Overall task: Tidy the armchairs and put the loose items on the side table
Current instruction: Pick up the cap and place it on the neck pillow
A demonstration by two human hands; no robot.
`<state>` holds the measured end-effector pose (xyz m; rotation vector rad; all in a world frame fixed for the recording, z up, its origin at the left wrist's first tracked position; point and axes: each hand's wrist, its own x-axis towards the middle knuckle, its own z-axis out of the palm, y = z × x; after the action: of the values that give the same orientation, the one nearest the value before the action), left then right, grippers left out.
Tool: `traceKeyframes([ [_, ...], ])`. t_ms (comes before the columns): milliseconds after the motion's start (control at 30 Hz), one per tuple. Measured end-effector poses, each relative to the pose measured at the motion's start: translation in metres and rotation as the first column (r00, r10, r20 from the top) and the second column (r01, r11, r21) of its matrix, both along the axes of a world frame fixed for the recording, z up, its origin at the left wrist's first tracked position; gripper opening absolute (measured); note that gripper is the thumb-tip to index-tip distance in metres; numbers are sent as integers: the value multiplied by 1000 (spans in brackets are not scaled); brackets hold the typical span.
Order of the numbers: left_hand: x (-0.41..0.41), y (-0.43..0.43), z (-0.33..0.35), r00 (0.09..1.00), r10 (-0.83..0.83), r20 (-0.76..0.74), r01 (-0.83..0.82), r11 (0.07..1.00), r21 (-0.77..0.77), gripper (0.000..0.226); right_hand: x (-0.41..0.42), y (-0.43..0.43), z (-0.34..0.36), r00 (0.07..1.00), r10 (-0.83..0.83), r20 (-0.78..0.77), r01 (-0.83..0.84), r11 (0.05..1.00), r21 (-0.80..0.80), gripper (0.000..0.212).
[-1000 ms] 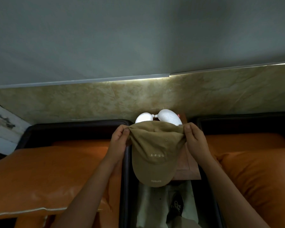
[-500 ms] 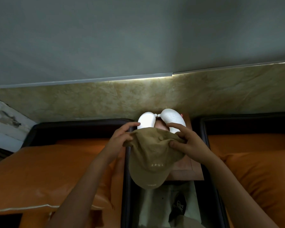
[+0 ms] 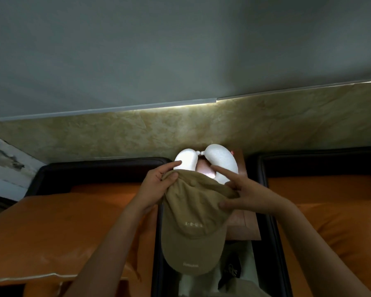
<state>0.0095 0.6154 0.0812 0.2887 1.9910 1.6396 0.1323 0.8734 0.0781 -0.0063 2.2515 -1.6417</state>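
Now in hand: setting the cap down on the table, which I judge to be the loose-items part of the task.
Cap: tan, its crown toward the far side and its brim toward the near side, where it reaches past the table's near edge. I cannot tell whether the crown rests on the wood or hangs just above it.
Left grip: the left hand is clamped on the far-left rim of the crown, fabric pinched between thumb and fingers.
Right grip: the right hand is at the cap's right side with fingers spread, the index finger straight toward the neck pillow and the thumb laid on the crown. I cannot tell whether it pinches the fabric or only touches it.
Table: small and wooden, between the 2 armchairs, its far end toward the marbled wall.
Neck pillow: white, on the far part of the table, just beyond the crown.
Armchairs: dark frames, with the left cushion and the right cushion both orange.
Next move calls for: easing the cap farther onto the table so that the brim overhangs less, then letting go with both hands without shoving the neck pillow.
Likely left: straightening the 2 cushions.
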Motion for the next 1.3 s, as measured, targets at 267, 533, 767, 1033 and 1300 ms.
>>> traceKeyframes([
  [267,-14,29,-41,986,168,-13,-169,985,-41,32,-21,16,-56,864,-499,-68,487,862,-139,72],
  [533,-87,78,-121,979,181,-90,-193,968,-160,36,-104,60,-125,869,-493,-42,493,870,-14,74],
  [767,-154,112,-203,973,194,-121,-215,957,-194,35,-178,84,-201,839,-544,17,545,838,-23,78],
  [1033,-170,121,-250,934,335,-125,-356,904,-236,38,-212,85,-253,805,-594,-18,592,800,100,62],
  [1300,-83,123,-253,961,246,-128,-276,892,-358,99,-153,57,-261,820,-572,14,552,797,247,86],
])
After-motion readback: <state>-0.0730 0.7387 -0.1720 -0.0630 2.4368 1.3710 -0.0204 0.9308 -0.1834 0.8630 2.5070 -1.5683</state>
